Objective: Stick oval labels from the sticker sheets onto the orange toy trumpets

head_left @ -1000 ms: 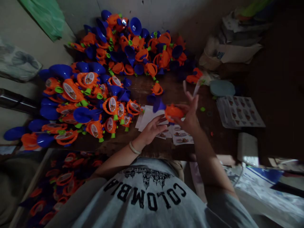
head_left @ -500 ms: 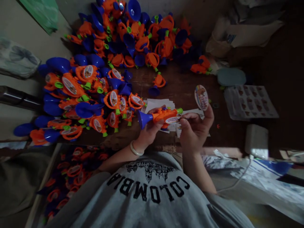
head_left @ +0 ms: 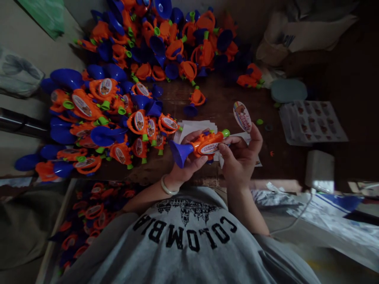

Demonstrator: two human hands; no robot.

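Observation:
An orange toy trumpet [head_left: 207,141] with a blue bell and green mouthpiece lies across my left hand [head_left: 189,165], whose fingers are wrapped round its body. An oval sticker [head_left: 211,148] is on the trumpet's near side. My right hand [head_left: 241,159] has its thumb at the right end of this sticker, by the mouthpiece. A second oval sticker [head_left: 242,116] stands up from a raised fingertip of my right hand. White paper sheets [head_left: 197,126] lie on the table beneath and behind the trumpet.
Many stickered trumpets [head_left: 118,152] are piled at the left; plain ones [head_left: 177,49] are heaped at the back. Sticker sheets [head_left: 315,122] lie right, near a pale blue-green lid [head_left: 288,90] and a white box [head_left: 319,169]. More trumpets fill a container below left.
My right thumb has moved left along the trumpet, and the sticker on its side shows more fully. The sticker on my raised fingertip has shifted left and tilted.

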